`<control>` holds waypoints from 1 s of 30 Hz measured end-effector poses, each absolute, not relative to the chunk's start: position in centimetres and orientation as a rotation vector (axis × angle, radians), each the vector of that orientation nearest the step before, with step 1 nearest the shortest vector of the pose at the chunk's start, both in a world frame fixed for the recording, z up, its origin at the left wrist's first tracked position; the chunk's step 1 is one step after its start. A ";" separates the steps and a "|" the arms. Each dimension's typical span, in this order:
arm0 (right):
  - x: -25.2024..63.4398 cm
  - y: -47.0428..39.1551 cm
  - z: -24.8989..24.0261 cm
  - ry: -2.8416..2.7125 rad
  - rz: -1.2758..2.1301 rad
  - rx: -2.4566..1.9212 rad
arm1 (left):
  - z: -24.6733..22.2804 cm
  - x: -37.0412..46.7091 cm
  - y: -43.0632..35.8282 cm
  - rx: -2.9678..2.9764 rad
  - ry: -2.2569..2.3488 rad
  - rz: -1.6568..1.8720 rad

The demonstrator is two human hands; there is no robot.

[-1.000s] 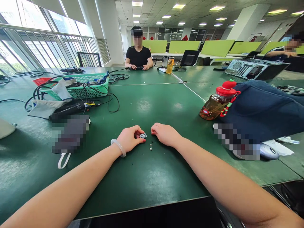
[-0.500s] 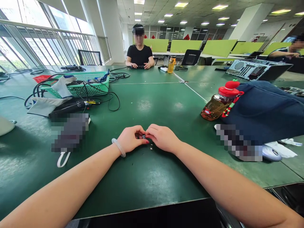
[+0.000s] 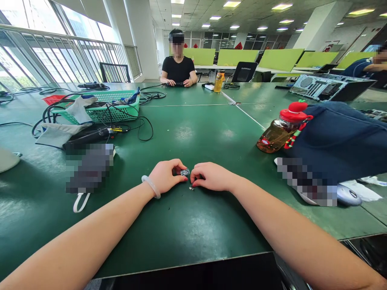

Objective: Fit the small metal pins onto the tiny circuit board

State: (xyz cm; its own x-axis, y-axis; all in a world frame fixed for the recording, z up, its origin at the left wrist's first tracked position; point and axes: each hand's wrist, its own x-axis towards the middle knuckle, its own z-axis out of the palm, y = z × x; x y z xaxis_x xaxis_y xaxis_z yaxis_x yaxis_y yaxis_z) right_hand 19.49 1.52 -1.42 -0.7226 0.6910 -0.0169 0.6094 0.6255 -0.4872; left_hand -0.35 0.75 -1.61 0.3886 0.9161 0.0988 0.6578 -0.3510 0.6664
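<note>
My left hand (image 3: 165,176), with a pale bangle at the wrist, pinches a small black-and-white patterned block (image 3: 185,172) between thumb and fingers. Just right of it, my right hand (image 3: 211,176) is closed low over the table, its thumb and fingertips on a tiny dark piece with whitish ends (image 3: 191,187). The fingertips cover part of that piece, and its kind is too small to tell. A narrow gap separates the two hands.
On the left are a green basket (image 3: 121,112) with cables and gloves, and a blurred dark pouch (image 3: 90,169). To the right stand a red-lidded bottle (image 3: 273,133), a navy bag (image 3: 338,137) and a mouse (image 3: 349,195). A person (image 3: 178,70) sits across the table.
My right hand has drawn back from the block in my left hand and lowered to the tiny piece on the table. The block now shows more fully; my left hand has barely moved.
</note>
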 end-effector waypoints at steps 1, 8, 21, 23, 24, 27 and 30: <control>19.3 1.4 -1.6 -2.667 0.673 -1.092 | -1.7 -0.4 0.8 2.122 1.345 0.636; 19.2 1.0 -1.0 -2.620 0.551 -1.185 | -2.1 -0.8 1.1 2.104 1.460 0.649; 18.8 0.4 -0.8 -2.816 0.585 -1.049 | -1.6 -0.4 0.9 2.088 1.399 0.619; 18.7 0.3 -0.9 -2.819 0.546 -1.026 | -1.5 -0.4 0.8 2.092 1.397 0.613; 18.7 0.3 -0.9 -2.813 0.530 -1.019 | -1.6 -0.4 0.8 2.093 1.397 0.611; 18.8 0.3 -0.9 -2.768 0.482 -1.047 | -1.6 -0.4 0.9 2.087 1.400 0.598; 18.8 0.5 -1.0 -2.681 0.434 -1.150 | -1.7 -0.5 0.9 2.085 1.404 0.591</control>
State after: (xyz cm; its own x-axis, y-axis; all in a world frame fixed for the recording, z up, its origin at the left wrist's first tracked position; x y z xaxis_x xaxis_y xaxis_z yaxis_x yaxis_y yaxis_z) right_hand 18.78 0.54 -1.04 -0.6803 0.7304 0.0602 0.6741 0.6558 -0.3399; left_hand -0.46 0.92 -1.73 0.3571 0.9325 0.0531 0.6896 -0.3016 0.6584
